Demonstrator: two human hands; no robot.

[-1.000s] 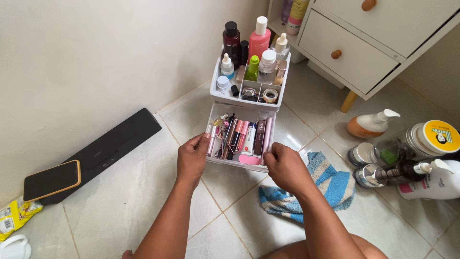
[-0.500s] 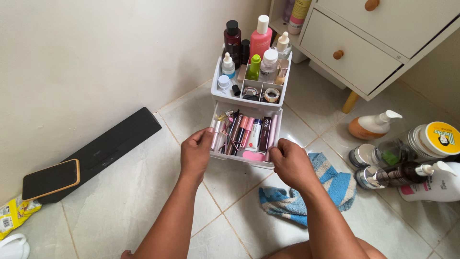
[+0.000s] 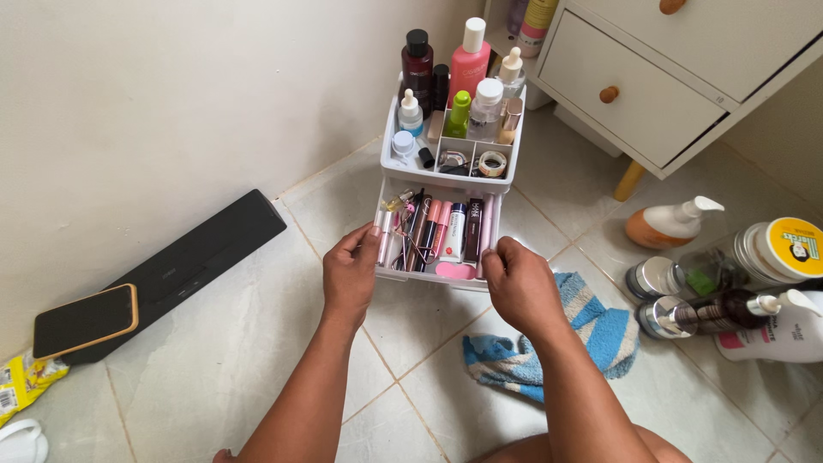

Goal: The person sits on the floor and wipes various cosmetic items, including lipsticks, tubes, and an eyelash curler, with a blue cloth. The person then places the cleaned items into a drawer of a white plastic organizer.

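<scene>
A white plastic organiser [image 3: 403, 176] stands on the tiled floor against the wall. Its top tray holds several bottles and droppers, among them a pink bottle [image 3: 470, 60] and a dark red bottle [image 3: 417, 64]. Its drawer [image 3: 429, 279] is pulled out and packed with lip glosses, tubes and a pink item. My left hand [image 3: 350, 276] grips the drawer's left front corner. My right hand [image 3: 516, 287] grips its right front corner.
A blue striped towel [image 3: 591, 330] lies right of my right arm. Pump bottles [image 3: 673, 225] and jars [image 3: 780, 250] crowd the floor at right. A white dresser [image 3: 651, 94] stands behind them. A black bar [image 3: 189, 261] with a phone [image 3: 84, 320] lies by the left wall.
Both hands have pushed the drawer a little way back towards the organiser, so less of it sticks out than a second ago.
</scene>
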